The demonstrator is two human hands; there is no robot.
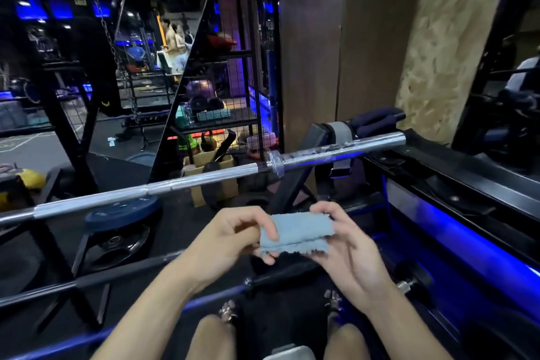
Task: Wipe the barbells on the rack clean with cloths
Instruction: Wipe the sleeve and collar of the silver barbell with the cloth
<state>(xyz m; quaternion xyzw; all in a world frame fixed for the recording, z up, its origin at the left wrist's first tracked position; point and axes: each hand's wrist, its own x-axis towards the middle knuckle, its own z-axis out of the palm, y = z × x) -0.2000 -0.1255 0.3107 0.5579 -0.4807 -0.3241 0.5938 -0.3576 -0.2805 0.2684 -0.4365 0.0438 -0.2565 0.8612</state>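
Observation:
A chrome barbell (204, 177) lies across the rack, slanting up from the left edge to a sleeve end at the right. Below it a darker bar (87, 279) runs across at knee height. A folded light-blue cloth (298, 232) is held between both hands, below the chrome bar and apart from it. My left hand (233, 238) pinches its left edge. My right hand (347, 240) grips its right side with curled fingers.
Stacked weight plates (122, 228) sit on a stand at the lower left. The black rack frame (438, 161) with blue lighting runs along the right. A small dumbbell (415, 280) lies by my right knee. Shelves of gear (222, 114) and a cardboard box stand behind the bar.

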